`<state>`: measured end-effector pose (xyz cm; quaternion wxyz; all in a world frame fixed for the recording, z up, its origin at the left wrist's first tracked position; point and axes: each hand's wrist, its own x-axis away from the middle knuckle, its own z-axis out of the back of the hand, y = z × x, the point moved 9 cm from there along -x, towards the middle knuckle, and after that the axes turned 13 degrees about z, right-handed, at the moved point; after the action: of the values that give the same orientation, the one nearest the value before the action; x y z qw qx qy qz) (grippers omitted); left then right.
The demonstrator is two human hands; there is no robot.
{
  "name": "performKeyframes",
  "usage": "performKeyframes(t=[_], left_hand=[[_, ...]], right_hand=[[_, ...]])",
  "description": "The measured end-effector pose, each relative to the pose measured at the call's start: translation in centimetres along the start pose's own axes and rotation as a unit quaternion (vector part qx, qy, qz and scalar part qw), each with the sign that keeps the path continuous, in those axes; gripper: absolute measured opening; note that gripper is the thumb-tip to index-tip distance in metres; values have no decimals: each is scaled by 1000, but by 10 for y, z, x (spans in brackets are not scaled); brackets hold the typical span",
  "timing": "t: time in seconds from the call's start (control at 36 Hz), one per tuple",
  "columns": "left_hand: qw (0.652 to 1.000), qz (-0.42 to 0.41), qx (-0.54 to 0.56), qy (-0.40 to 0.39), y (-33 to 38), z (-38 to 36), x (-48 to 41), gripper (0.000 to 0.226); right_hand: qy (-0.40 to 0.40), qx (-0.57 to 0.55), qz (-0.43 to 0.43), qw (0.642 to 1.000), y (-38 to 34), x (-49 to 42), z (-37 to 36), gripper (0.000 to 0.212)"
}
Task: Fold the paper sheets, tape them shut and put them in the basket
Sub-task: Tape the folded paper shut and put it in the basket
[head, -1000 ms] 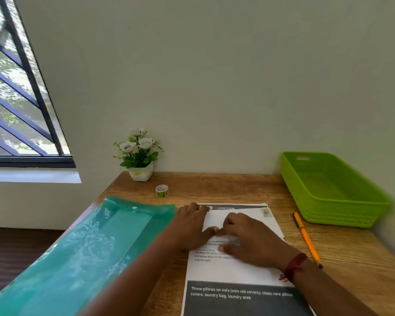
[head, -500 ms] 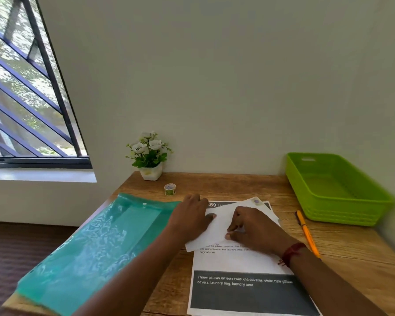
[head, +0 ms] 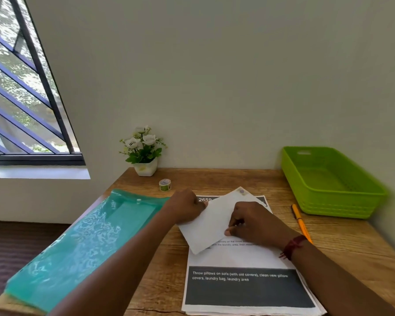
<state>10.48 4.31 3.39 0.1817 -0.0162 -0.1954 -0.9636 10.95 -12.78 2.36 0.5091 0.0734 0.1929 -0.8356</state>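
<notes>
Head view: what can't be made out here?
One head view only:
- folded sheet: fold lines hidden under the left hand and right hand gripping it.
- printed stack: middle text covered by the folded sheet; the sheet count is too fine to tell at the near edge.
- tape roll: label too small to read.
- green folder: contents lost in glare; near end behind the left forearm.

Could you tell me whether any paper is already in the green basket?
No, the basket shows a bare floor; the folded sheet lies on the printed sheets, held by the left hand and right hand.
</notes>
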Motion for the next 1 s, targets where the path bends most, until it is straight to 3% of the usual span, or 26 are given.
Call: performKeyframes(t=[0.28, 0.42, 0.58, 0.69, 0.81, 1.0], left_hand=[[999, 24, 26, -17, -11, -6, 15, 38], [988, 43, 147, -36, -10, -7, 20, 27], [944, 71, 311, -88, -8, -11, 31, 21], [926, 57, 366, -70, -3, 1, 34, 24], [902, 60, 427, -27, 4, 11, 38, 28], [865, 78, 494, 32, 37, 2, 59, 22]], right_hand=[[-2, -3, 9, 1000, -3, 1, 1, 21], [32, -48, 8, 998, -5, 2, 4, 25], [74, -104, -83, 988, 5, 7, 15, 36], [97, -123, -152, 976, 3, 12, 33, 41], [154, -182, -234, 942, -8, 36, 48, 41], [235, -376, -324, 836, -25, 72, 42, 37]])
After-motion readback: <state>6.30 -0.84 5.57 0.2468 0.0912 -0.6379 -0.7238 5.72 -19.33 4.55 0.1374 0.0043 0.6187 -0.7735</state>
